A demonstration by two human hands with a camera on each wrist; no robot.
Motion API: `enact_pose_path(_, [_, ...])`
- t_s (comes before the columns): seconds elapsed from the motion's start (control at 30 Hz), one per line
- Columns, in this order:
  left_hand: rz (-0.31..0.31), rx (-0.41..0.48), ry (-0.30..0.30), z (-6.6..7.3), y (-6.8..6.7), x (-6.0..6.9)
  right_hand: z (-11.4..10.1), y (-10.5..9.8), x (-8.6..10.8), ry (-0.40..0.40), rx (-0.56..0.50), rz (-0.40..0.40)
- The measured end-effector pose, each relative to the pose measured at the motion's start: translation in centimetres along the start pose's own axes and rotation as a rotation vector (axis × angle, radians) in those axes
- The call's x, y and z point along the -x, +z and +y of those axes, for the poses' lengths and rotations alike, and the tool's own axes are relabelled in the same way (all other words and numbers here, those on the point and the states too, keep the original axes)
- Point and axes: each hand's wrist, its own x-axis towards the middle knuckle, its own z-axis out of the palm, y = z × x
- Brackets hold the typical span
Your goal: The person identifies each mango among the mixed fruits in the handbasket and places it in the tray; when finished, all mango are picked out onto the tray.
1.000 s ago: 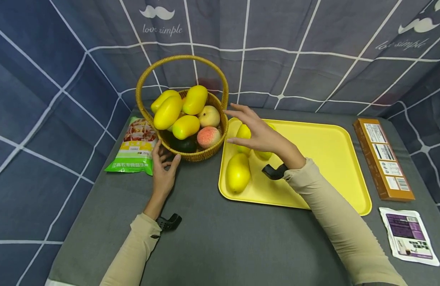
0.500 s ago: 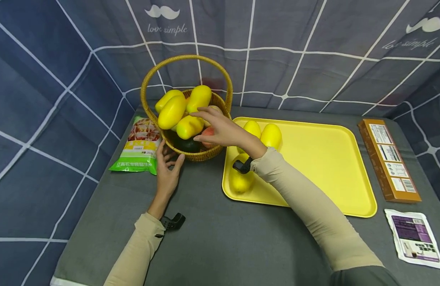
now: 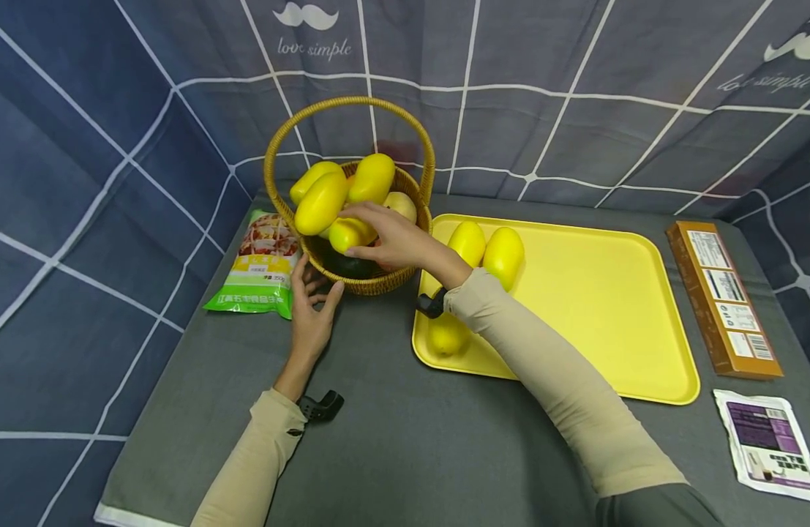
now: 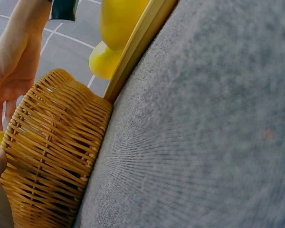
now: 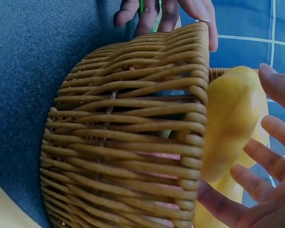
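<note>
A wicker basket (image 3: 378, 282) with a tall arched handle holds several yellow mangoes, a pale peach (image 3: 402, 206) and a dark green avocado (image 3: 352, 265). My right hand (image 3: 396, 238) reaches over its right side, fingers spread around the front mango (image 3: 347, 233). In the right wrist view, the thumb and fingers (image 5: 268, 190) lie close to a mango (image 5: 230, 121); firm contact is unclear. Against the basket's front left rests my left hand (image 3: 311, 311), thumb by the rim and fingers loosely bent along the outside. The reddish peach is mostly hidden by my right hand.
Right of the basket lies a yellow tray (image 3: 595, 307) with three mangoes at its left end, one partly under my right wrist. A green food packet (image 3: 263, 267) is left of the basket. A brown box (image 3: 724, 300) and a white-purple pouch (image 3: 770, 443) lie far right.
My right hand has moved left from above the tray into the basket, down to the front mango. My left hand stays at the basket's side. The view has shifted slightly.
</note>
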Motion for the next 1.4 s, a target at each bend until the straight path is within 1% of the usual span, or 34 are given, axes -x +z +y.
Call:
enact_pose_path(0.2, [0.002, -0.007, 0.0, -0.1, 0.1, -0.1, 0.2, 0.5, -0.3, 0.024, 0.038, -0.012])
enact_pose_path(0.63, [0.006, -0.01, -0.002, -0.1, 0.1, 0.0, 0.2, 1.0, -0.3, 0.049, 0.087, 0.03])
enact_pose_path(0.8, [0.005, -0.018, -0.007, 0.0, 0.1, -0.1, 0.3, 0.9, 0.1, 0.008, 0.077, 0.048])
enact_pose_path(1.0, [-0.001, -0.014, 0.002, 0.1, 0.1, -0.1, 0.3, 0.6, 1.5, -0.068, 0.056, 0.052])
enact_pose_path(1.1, [-0.001, -0.014, 0.0, 0.1, 0.1, -0.1, 0.4, 0.5, 1.9, -0.105, 0.052, 0.067])
enact_pose_path(1.17, [0.0, -0.013, -0.002, 0.0, 0.1, -0.1, 0.4, 0.5, 2.1, -0.112, 0.043, 0.082])
enact_pose_path(1.27, [0.003, -0.015, -0.005, -0.1, 0.1, -0.1, 0.5, 0.5, 2.2, -0.084, 0.017, 0.087])
enact_pose_path(1.4, [0.006, -0.017, -0.004, -0.2, 0.1, 0.0, 0.7, 0.4, 2.3, -0.042, -0.02, 0.061])
